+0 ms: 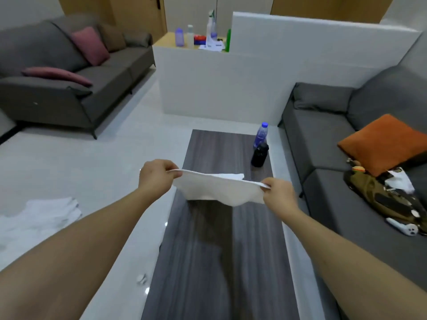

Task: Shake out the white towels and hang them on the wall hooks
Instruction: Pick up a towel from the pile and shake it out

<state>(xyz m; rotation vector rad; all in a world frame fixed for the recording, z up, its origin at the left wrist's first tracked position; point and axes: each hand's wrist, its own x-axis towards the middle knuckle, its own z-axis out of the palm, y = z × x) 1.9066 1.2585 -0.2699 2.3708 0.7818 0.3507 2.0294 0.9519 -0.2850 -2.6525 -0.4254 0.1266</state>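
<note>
Both arms are stretched out over the dark wood table (pixel 215 262) with one white towel (pixel 217 189) pulled out between the hands. The left hand (pixel 157 176) has its fingers curled tight and pinches the towel's left corner between thumb and fingers. The right hand (pixel 278 194) does the same on the right corner, fingers folded in, edge of the cloth poking out past the thumb. The towel hangs in the air above the table, top edge fairly taut, the rest sagging in a loose belly below, a bit of the far edge flipped up behind.

More white towels (pixel 44 213) lie in a rumpled heap on the pale floor off to the left. At the far end of the table there's a clear bottle with a blue cap (pixel 261 133) and a black bottle (pixel 260 154) right next to it, looks like touching. Grey sofa (pixel 323 144) on the right with an orange cushion (pixel 383 144), another grey sofa (pixel 57 88) far left with pink cushions (pixel 89 46)
</note>
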